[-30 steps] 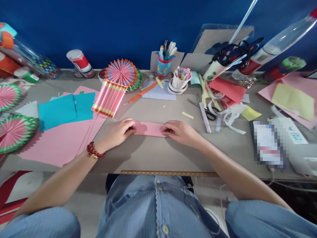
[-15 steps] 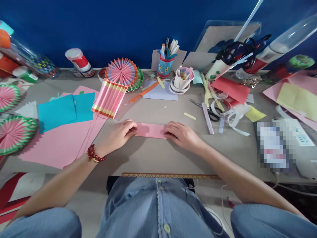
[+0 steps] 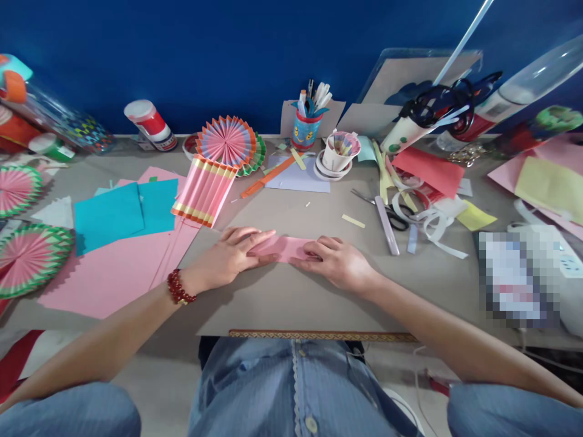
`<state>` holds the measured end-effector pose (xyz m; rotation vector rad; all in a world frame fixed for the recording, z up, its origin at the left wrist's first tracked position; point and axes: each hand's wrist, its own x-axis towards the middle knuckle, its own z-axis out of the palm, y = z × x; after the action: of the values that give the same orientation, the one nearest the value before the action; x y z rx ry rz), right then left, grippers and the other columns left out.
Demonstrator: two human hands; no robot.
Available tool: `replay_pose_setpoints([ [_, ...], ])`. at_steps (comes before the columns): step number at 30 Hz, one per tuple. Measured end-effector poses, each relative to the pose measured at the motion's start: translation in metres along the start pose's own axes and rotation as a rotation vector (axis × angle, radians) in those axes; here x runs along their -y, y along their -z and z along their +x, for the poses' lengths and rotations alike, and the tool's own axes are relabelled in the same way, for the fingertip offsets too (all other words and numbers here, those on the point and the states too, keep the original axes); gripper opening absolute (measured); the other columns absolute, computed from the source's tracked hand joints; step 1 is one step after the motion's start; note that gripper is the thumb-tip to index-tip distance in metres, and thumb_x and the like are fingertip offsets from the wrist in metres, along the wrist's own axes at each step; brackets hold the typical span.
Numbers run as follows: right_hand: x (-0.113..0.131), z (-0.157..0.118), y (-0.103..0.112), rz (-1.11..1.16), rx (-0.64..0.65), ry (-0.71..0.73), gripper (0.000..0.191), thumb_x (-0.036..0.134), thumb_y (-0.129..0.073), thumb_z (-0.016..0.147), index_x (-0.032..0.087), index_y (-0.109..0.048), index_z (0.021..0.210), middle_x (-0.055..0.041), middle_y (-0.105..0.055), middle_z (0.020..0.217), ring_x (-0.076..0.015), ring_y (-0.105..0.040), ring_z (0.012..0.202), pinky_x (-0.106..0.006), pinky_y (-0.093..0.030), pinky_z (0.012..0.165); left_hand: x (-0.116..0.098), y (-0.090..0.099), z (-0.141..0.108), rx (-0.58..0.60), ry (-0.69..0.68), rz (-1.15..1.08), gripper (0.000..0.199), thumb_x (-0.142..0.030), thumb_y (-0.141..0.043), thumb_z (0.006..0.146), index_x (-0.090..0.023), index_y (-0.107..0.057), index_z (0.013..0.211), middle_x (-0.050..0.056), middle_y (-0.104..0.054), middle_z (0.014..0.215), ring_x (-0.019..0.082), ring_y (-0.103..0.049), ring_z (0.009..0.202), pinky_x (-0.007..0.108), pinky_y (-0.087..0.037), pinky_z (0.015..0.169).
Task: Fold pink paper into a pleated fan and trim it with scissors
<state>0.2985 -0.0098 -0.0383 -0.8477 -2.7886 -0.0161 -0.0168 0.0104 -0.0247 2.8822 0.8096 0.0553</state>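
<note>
A narrow piece of folded pink paper [image 3: 286, 247] lies crosswise near the front middle of the desk. My left hand [image 3: 228, 257] holds its left end, with the thumb and forefinger along opposite long edges and covering that end. At the other end, my right hand [image 3: 340, 261] pinches the paper with bent fingers; the fingertips hide part of it. Left of my hands are large pink sheets [image 3: 122, 273] with blue-green paper [image 3: 107, 212] on top. A pleated pink strip [image 3: 204, 189] with yellow and orange edges rests beyond my left hand, by a round pleated paper fan [image 3: 226, 142].
Scissors [image 3: 395, 218] and a lilac utility knife [image 3: 387, 226] lie right of my hands among paper and tape scraps. Farther back stand a pen cup [image 3: 305, 130] and a small white pot [image 3: 336, 155]. A phone [image 3: 512, 276] lies at the right, and green-edged fans [image 3: 34, 261] at the left.
My left hand has shifted right along the pink paper, its fingers now straighter and covering more of the left end. My right hand has rolled slightly. The whole view has shifted a little.
</note>
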Motion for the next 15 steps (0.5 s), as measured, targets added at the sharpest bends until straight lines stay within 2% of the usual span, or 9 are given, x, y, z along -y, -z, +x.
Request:
replay_pose_setpoints([
  [4, 0.003, -0.005, 0.001, -0.005, 0.000, -0.019, 0.041, 0.015, -0.056, 0.093, 0.035, -0.063, 0.128, -0.0048, -0.068, 0.114, -0.0204, -0.055, 0.092, -0.031, -0.045, 0.074, 0.000, 0.000, -0.004, -0.002, 0.024, 0.005, 0.070, -0.006, -0.044, 0.093, -0.046, -0.033, 0.149, -0.001, -0.021, 0.164, 0.029, -0.029, 0.143, 0.048, -0.032, 0.112],
  [7, 0.004, -0.019, 0.003, 0.031, -0.023, -0.040, 0.042, 0.011, -0.051, 0.094, 0.031, -0.062, 0.130, -0.0048, -0.068, 0.120, -0.0207, -0.057, 0.096, -0.033, -0.049, 0.080, -0.003, 0.002, -0.015, -0.028, 0.053, -0.006, 0.068, -0.004, -0.042, 0.092, -0.042, -0.040, 0.147, 0.000, -0.020, 0.164, 0.031, -0.029, 0.144, 0.050, -0.032, 0.112],
  [11, 0.006, -0.035, 0.005, 0.139, -0.101, -0.110, 0.044, 0.004, -0.043, 0.095, 0.027, -0.066, 0.125, -0.0057, -0.069, 0.120, -0.0194, -0.059, 0.098, -0.033, -0.052, 0.083, -0.008, 0.005, -0.031, -0.050, 0.120, -0.013, 0.064, -0.002, -0.043, 0.088, -0.036, -0.050, 0.143, 0.002, -0.021, 0.164, 0.032, -0.030, 0.144, 0.054, -0.032, 0.112],
  [15, 0.007, -0.036, 0.007, 0.250, -0.151, -0.158, 0.041, 0.004, -0.043, 0.095, 0.024, -0.070, 0.118, -0.0076, -0.071, 0.114, -0.0180, -0.062, 0.095, -0.032, -0.054, 0.083, -0.009, 0.003, -0.034, -0.068, 0.134, -0.056, 0.059, -0.004, -0.045, 0.089, -0.032, -0.052, 0.141, 0.005, -0.019, 0.165, 0.032, -0.031, 0.144, 0.056, -0.030, 0.115],
])
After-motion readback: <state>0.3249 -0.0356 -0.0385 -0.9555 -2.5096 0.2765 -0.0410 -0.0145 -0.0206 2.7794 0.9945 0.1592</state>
